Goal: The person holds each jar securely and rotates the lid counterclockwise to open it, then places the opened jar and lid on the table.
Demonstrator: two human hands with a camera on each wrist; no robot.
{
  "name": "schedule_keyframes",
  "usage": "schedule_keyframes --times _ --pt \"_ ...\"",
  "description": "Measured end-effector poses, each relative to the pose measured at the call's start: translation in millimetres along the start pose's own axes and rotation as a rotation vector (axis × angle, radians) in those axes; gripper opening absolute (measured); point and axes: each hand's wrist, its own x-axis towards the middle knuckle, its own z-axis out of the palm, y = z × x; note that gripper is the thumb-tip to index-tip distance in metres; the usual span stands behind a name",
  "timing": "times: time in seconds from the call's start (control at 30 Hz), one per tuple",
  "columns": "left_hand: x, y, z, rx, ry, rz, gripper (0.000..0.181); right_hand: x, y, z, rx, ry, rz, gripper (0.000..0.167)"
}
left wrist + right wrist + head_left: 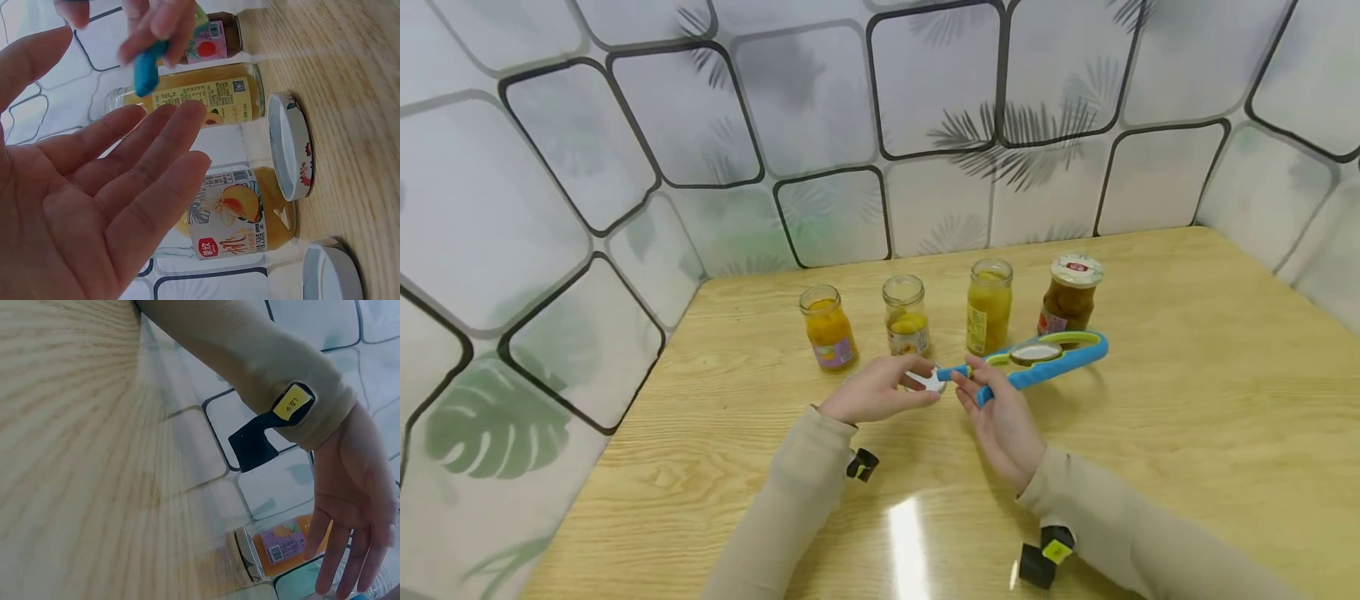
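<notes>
My right hand (1000, 425) grips the handle end of a blue and green jar opener (1060, 364), which points off to the right. Inside its loop shows a pale oval disc, apparently a lid (1036, 354); I cannot tell whether it is clamped. My left hand (883, 389) has loosely extended fingers and holds nothing, its fingertips near a white lid (928, 382) on the table. The left wrist view shows its palm (81, 206) and two lids, one standing out by the peach jar (234, 215). In the right wrist view, the left hand (353, 494) hangs with straight fingers.
Behind the hands stand an uncovered orange jar (831, 333), a partly filled jar (907, 325), a tall yellow jar (989, 308) and a brown jar (1067, 304) with its lid on. The wooden table (700, 433) meets a patterned wall (820, 108).
</notes>
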Motion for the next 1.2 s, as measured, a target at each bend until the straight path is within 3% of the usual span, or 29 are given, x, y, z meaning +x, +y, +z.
schedule_keyframes --times 0.23,0.37,0.6,0.8,0.9,1.2 --pt "1.4 -2.0 2.5 -0.032 -0.012 -0.004 0.042 12.6 7.1 2.6 0.075 0.039 0.034 0.05" --pt "0.7 -2.2 0.2 -0.04 -0.006 -0.003 0.042 17.7 9.1 4.3 0.11 0.053 0.036 0.054" --pt "0.8 -3.9 -2.4 -0.039 -0.017 0.012 0.041 24.1 11.9 2.7 0.181 0.051 0.06 0.044" --pt "0.0 -4.8 -4.2 -0.032 -0.022 0.011 0.042 26.3 13.4 2.4 0.221 0.064 0.055 0.019" --pt "-0.3 -5.2 -4.4 -0.026 -0.022 0.016 0.042 26.8 13.8 2.5 0.238 0.07 0.063 0.014" --pt "-1.5 -5.1 -4.5 -0.015 -0.023 -0.001 0.042 26.6 14.2 3.6 0.241 0.07 0.067 0.023"
